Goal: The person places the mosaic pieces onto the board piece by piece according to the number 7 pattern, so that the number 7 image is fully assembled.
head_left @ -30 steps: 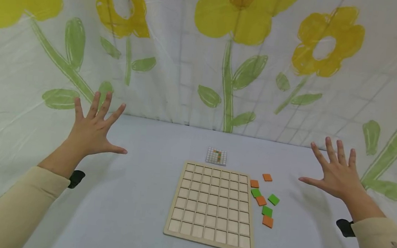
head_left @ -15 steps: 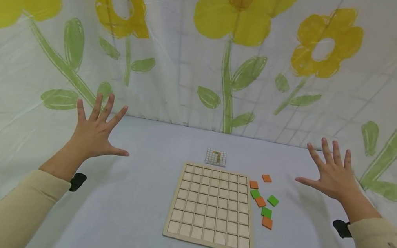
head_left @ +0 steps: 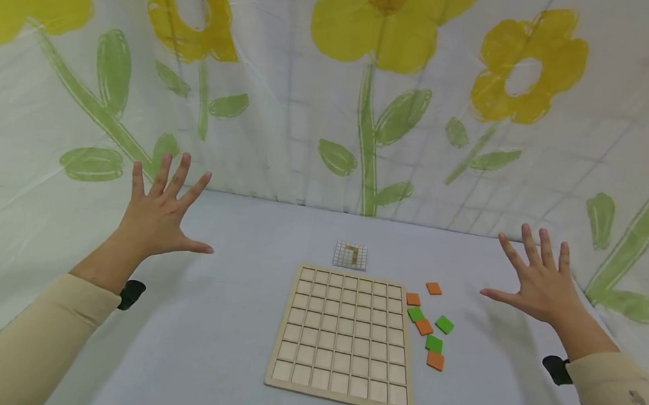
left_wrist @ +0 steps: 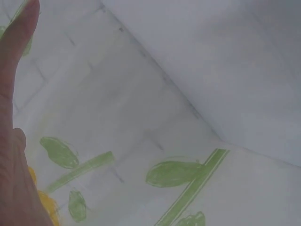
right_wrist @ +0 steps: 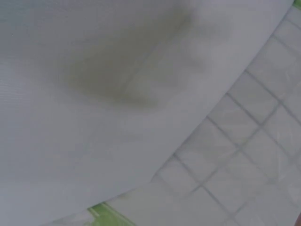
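My left hand [head_left: 155, 220] is held up over the left side of the table with its fingers spread, holding nothing. Over the right side, my right hand [head_left: 543, 283] is likewise spread and holds nothing. Between them a wooden grid board [head_left: 344, 339] lies flat, its square cells bare. Just right of the board, loose orange tiles [head_left: 435, 361] and green tiles [head_left: 444, 325] are scattered, and the right hand is nearest to these. A small card printed with a grid pattern [head_left: 350, 255] lies behind the board. In the left wrist view, part of the left hand [left_wrist: 14, 141] shows at the left edge.
The pale tabletop [head_left: 202, 346] runs back to a white curtain [head_left: 273, 127] with painted yellow flowers and green leaves. Black wrist straps [head_left: 131, 295] show at both sleeve cuffs. In the right wrist view, a soft shadow falls on the tabletop [right_wrist: 94, 141].
Both hands have drifted slightly inward, the left one to the right and the right one to the left. The view has shifted a little. The board, tiles and card lie as before.
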Demonstrator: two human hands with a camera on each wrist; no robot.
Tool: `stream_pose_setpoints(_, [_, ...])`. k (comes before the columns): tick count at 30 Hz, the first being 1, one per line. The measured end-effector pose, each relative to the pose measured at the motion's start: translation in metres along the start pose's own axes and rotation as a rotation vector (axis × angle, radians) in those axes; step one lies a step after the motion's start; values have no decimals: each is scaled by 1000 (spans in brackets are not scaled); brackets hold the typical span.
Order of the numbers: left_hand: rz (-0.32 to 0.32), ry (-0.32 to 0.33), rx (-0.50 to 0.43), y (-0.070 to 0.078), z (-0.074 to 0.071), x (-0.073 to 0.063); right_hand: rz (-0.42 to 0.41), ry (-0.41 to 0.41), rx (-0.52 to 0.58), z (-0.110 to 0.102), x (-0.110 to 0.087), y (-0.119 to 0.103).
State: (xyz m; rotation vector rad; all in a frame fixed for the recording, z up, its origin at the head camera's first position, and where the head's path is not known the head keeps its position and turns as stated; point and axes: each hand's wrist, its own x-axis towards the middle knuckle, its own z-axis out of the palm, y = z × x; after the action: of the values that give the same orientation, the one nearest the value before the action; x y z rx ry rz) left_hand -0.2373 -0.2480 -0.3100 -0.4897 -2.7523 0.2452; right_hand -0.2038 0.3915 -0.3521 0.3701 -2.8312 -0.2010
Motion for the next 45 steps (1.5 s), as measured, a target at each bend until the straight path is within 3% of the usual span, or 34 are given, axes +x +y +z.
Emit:
stream_pose_setpoints(6, [44,1,-19,3,1,2,12,-13,-18,-4,1,1])
stream_pose_setpoints(11, [157,-90,-120,17,3,4,-21,8,45,-3,0,-5])
stream_pose_setpoints(17, [284,-243,-275,53,3,2,-70,15,163,2,-3,-28])
stream_pose_setpoints(22, [338,-287,-377,87,3,7,-85,25,264,4,-8,-51])
stream_pose_setpoints(25, [358,-313,-490,104,3,9,-83,25,332,8,-11,-65])
stream_pose_setpoints(31, [368,-365,-751,127,22,8,-7,-48,477,9,-23,-89])
stream_pose_setpoints(37, [289,-433,-942,143,46,6,81,-78,573,9,-36,-103])
stream_pose_setpoints(45, [243,-374,-1083,155,79,9,153,-70,675,10,-51,-115])
